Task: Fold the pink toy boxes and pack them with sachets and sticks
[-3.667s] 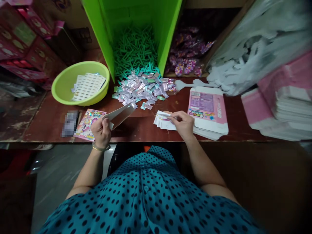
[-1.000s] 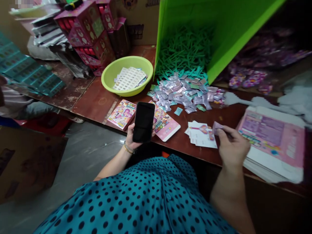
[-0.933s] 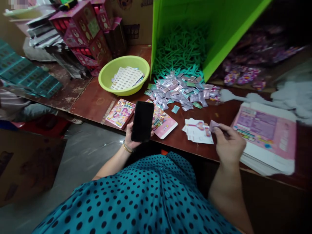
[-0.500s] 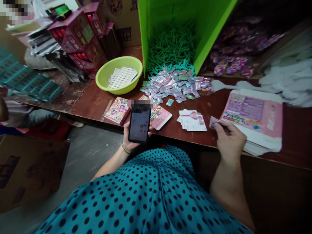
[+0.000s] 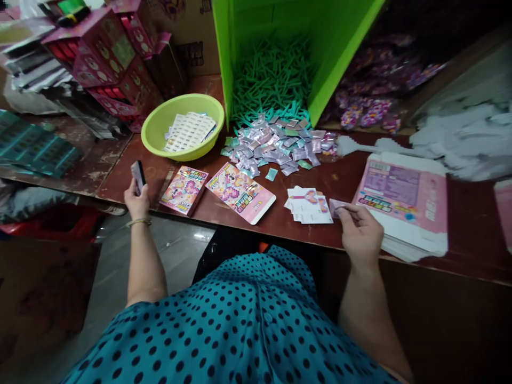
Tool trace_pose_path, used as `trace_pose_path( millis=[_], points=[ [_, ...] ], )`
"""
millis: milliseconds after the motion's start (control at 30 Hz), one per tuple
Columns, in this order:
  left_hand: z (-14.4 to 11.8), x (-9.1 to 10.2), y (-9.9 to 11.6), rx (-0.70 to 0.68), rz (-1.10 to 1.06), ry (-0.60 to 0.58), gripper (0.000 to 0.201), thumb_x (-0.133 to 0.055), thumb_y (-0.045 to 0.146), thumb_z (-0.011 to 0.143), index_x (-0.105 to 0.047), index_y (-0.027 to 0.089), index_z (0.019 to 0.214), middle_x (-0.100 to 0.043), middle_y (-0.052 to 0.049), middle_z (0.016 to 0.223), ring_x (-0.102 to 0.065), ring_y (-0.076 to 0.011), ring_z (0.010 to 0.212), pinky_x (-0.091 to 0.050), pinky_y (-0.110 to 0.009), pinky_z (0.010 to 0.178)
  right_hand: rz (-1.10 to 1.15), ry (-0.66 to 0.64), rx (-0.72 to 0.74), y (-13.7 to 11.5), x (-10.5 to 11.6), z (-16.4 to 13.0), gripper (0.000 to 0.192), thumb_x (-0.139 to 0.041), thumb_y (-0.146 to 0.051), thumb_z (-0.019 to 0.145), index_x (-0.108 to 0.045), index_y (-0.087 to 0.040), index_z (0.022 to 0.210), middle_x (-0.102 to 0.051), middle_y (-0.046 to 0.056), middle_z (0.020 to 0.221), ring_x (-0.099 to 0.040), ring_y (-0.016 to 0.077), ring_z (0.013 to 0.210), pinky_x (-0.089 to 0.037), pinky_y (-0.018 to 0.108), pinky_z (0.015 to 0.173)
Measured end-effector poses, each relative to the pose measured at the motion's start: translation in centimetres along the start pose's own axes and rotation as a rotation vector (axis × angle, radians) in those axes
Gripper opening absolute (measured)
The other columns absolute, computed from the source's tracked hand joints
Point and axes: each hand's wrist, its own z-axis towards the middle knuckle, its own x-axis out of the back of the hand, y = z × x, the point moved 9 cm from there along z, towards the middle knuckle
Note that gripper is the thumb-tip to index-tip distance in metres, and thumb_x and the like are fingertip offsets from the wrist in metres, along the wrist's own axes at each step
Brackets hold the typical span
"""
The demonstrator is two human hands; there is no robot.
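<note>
My left hand (image 5: pixel 137 200) is closed round a smartphone (image 5: pixel 138 177), turned edge-on, over the table at the left. My right hand (image 5: pixel 362 232) pinches a small lilac sachet (image 5: pixel 336 207) beside a little stack of white printed cards (image 5: pixel 310 206). Right of that hand lies a pile of flattened pink and white boxes (image 5: pixel 404 200). Between my hands are a pink carton (image 5: pixel 184 189) and a flatter pink box (image 5: pixel 240 193) with a loose flap. Behind them spreads a heap of small silvery and green sachets (image 5: pixel 276 143).
A yellow-green basin (image 5: pixel 152 144) holds printed sheets. Green plastic sticks (image 5: pixel 272 80) fill an open green bin (image 5: pixel 348 53). Pink boxes (image 5: pixel 104 53) are stacked back left, teal boxes (image 5: pixel 36 149) far left. White pieces (image 5: pixel 468 133) and bags of colourful beads (image 5: pixel 370 112) lie at right.
My left hand has carried the phone leftward, away from in front of me, uncovering the pink boxes. My right hand still pinches the sachet near the cards. The view has shifted slightly.
</note>
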Motion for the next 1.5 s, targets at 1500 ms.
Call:
trace_pose_path(
  millis=[1500],
  points=[
    [-20.0,-15.0,17.4,-1.021,-0.017,-0.544,0.038,-0.049,0.018,0.096,-0.071,0.019,0.127,-0.074,-0.014,0.118,-0.067,-0.0286,0.116,-0.053,-0.043,0.092,-0.770,-0.481,0.403,-5.0,-9.0,11.3,0.030,-0.057,-0.023,0.097,-0.075,-0.019,0.120,-0.074,0.011,0.126,-0.065,0.0279,0.114,-0.048,0.045,0.102]
  ],
)
